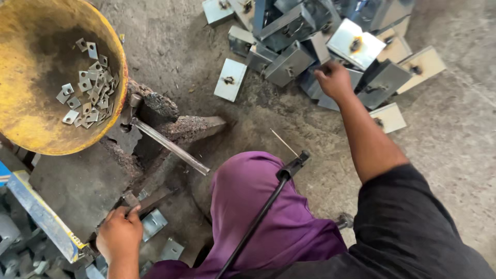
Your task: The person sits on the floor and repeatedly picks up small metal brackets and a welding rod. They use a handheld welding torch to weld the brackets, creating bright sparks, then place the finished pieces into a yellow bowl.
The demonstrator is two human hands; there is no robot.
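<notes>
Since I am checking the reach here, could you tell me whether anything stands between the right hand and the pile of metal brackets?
Nothing visible does. The right hand already rests on the near edge of the pile of metal brackets, fingers touching a grey piece. The left hand is far off, on a flat metal bar.

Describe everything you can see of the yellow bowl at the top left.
The yellow bowl is a round, shallow pan, seemingly metal, its paint worn and dirty, with a dark stained patch inside. Its left and top run out of frame. It holds a loose heap of small grey square metal pieces, some with holes. Its right rim sits beside a rusty iron block. Neither hand touches it.
</notes>
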